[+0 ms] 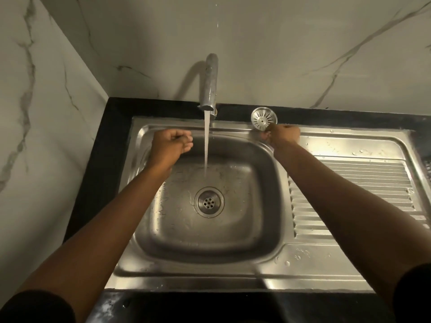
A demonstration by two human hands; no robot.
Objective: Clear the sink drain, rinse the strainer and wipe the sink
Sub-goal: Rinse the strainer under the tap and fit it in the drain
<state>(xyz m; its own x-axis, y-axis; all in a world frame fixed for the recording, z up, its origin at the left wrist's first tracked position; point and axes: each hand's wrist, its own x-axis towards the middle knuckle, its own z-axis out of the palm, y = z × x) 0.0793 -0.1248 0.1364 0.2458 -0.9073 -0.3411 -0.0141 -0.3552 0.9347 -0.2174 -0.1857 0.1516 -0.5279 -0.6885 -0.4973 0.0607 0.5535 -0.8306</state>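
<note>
A steel sink (310, 266) is set into a black counter. Its drain (209, 202) lies bare at the basin's middle, with small holes showing. Water runs from the tap (210, 82) down into the basin. The round metal strainer (263, 118) rests at the sink's back rim, right of the tap. My right hand (283, 135) has its fingertips on the strainer's front edge. My left hand (171, 145) hovers over the basin just left of the water stream, fingers loosely curled with nothing in them.
A ribbed draining board (349, 194) spreads to the right of the basin, dotted with water drops. Marble walls (279, 54) close in behind and on the left. The black counter (98, 145) frames the sink.
</note>
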